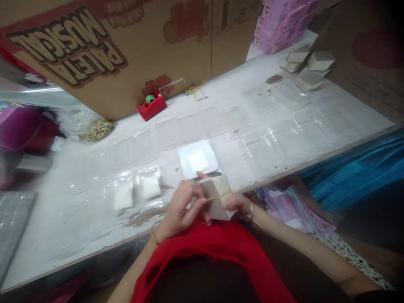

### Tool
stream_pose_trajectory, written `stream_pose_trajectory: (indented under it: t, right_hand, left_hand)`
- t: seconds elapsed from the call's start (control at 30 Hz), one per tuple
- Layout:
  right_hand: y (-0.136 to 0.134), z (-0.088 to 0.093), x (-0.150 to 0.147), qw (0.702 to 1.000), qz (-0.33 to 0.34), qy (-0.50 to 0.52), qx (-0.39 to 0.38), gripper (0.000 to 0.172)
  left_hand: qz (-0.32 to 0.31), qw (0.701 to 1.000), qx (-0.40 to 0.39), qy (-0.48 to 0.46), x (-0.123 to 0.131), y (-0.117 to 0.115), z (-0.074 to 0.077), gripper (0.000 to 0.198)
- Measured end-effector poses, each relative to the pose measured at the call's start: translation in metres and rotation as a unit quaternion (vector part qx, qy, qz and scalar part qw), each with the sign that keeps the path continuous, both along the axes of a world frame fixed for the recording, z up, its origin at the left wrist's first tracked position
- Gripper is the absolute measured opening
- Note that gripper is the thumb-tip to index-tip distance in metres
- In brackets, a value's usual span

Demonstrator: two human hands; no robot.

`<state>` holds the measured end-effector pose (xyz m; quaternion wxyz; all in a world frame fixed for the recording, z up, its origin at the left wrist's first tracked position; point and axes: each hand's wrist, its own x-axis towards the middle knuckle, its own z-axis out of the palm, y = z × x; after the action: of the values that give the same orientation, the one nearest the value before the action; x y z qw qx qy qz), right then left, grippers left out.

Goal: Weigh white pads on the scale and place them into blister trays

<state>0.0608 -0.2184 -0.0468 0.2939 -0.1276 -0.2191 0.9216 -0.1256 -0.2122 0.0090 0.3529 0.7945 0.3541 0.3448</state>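
Observation:
Close to my chest, both hands hold a small stack of white cards bound by a yellow rubber band. My left hand closes over the stack's left side, its fingers pinching the band. My right hand grips the stack from the right and underneath; a ring or bangle shows at that wrist. Just beyond the stack, a white square tray holds a white pad.
Two white pads in clear bags lie to the left. Several clear plastic trays cover the table's right half. A red tape dispenser, rubber bands, cardboard boxes, white card stacks and pink boxes sit behind.

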Motion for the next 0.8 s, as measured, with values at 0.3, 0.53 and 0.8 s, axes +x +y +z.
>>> stream_pose_trajectory:
  t: [0.3, 0.53, 0.8]
  right_hand:
    - [0.0, 0.0, -0.001, 0.998, -0.016, 0.047, -0.023, 0.096]
    - [0.001, -0.005, -0.004, 1.0, -0.027, 0.013, -0.009, 0.098]
    - [0.003, 0.004, -0.004, 0.999, 0.001, -0.037, 0.021, 0.106]
  left_hand:
    - [0.002, 0.994, -0.098, -0.052, -0.011, -0.005, -0.007, 0.013]
    - [0.026, 0.999, 0.035, 0.022, -0.004, -0.005, -0.013, 0.011]
    - [0.035, 0.999, 0.007, -0.024, -0.001, -0.006, -0.018, 0.009]
